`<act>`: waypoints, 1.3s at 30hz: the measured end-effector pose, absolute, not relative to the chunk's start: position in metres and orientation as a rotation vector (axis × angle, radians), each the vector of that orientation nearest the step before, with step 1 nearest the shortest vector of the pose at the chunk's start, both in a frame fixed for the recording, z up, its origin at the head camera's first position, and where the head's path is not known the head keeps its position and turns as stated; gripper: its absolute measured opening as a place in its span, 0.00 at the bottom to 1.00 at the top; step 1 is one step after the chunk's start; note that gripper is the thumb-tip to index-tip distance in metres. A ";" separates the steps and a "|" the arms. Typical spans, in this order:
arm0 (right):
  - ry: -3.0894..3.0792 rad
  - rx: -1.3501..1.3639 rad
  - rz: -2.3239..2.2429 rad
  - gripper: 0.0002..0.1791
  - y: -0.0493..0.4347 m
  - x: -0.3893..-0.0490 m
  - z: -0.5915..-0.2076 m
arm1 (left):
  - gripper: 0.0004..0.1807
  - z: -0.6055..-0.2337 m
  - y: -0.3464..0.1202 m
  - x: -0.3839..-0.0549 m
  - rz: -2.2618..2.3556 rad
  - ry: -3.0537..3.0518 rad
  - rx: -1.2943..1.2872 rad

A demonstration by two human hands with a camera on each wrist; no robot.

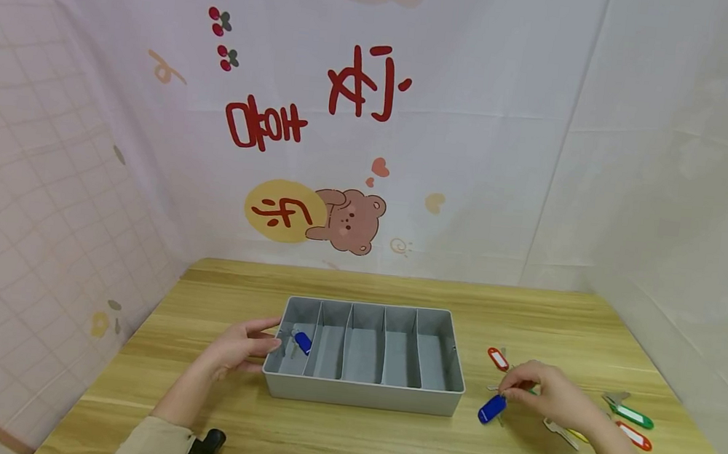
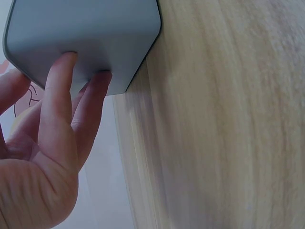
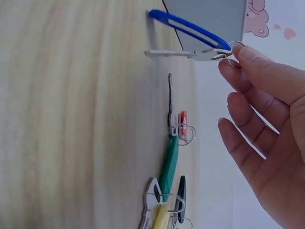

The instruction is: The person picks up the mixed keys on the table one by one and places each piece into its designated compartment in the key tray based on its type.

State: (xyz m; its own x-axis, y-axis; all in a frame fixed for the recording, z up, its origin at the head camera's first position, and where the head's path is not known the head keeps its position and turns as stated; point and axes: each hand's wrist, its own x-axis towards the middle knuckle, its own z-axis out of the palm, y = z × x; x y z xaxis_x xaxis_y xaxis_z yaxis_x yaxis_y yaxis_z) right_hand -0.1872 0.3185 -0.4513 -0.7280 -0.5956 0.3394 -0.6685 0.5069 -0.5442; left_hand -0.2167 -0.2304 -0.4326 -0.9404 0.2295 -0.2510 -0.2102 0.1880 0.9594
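A grey tray [image 1: 361, 395] with several compartments stands on the table. My left hand [image 1: 243, 345] rests at its left end, fingertips against the outer wall [image 2: 90, 43] and one digit at the rim. A blue key tag [image 1: 303, 342] with a key lies in the leftmost compartment. To the tray's right, my right hand [image 1: 542, 392] pinches the ring [image 3: 234, 52] of another blue key tag [image 1: 492, 409] between thumb and index finger. Its key [image 3: 183, 53] hangs beside the tag, low over the table, and the other fingers are loosely bent.
Near my right hand lie a red key tag [image 1: 498, 358], a green one [image 1: 632, 415], another red one [image 1: 635, 436] and a loose-lying key [image 1: 561, 433]. A yellow tag [image 3: 162, 217] and a black one [image 3: 182, 195] lie close by. A printed cloth [image 1: 476, 157] hangs behind the table.
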 end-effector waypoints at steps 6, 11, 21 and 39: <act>-2.608 1.073 1.041 0.12 0.319 -0.188 -0.448 | 0.37 -0.432 -0.230 -0.217 1.805 2.132 0.019; -2.592 0.995 0.993 0.12 0.319 -0.187 -0.445 | 0.38 -0.433 -0.230 -0.217 1.818 2.112 0.016; -2.617 0.795 0.949 0.11 0.317 -0.189 -0.437 | 0.37 -0.433 -0.229 -0.218 1.821 2.119 -0.002; -2.550 0.680 0.884 0.09 0.310 -0.191 -0.420 | 0.36 -0.432 -0.230 -0.217 1.802 2.126 0.010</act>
State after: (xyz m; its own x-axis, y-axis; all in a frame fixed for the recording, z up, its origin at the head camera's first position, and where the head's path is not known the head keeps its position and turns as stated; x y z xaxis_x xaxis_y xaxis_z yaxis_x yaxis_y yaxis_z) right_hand -0.1914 0.3104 -0.4204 -0.8208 -0.3223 0.4715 -0.5450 0.6891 -0.4776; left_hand -0.2173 -0.2299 -0.4318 -0.9376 0.2300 -0.2607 -0.2196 0.1897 0.9570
